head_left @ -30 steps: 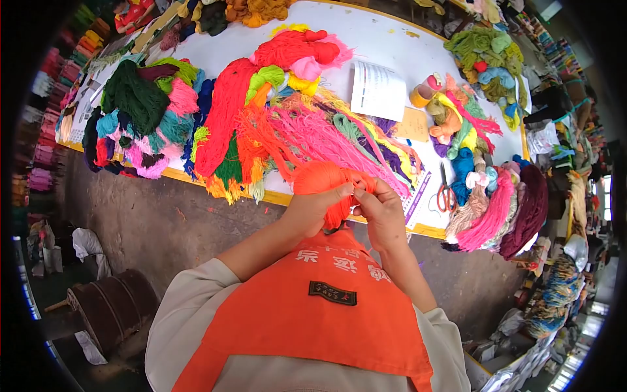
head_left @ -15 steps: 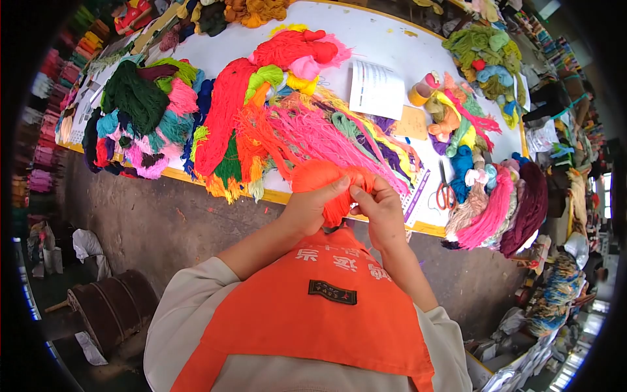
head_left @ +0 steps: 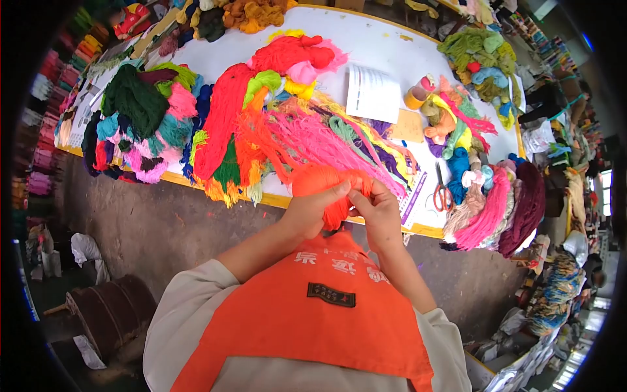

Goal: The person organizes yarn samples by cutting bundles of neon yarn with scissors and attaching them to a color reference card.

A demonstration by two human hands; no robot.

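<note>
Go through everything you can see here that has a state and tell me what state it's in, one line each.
orange yarn skein: held up over the table edge, gripped by both hands.
left hand: closed on the skein.
right hand: fingers pinching the skein.
scissors: lying flat on the table, blades closed.
printed sheet: flat, face up.
pink yarn bundle: draped over the table edge.

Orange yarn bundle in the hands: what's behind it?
Behind the orange yarn bundle, held by the left hand and right hand, lie pink and red yarn strands on the white table. The table edge directly behind is covered.
</note>
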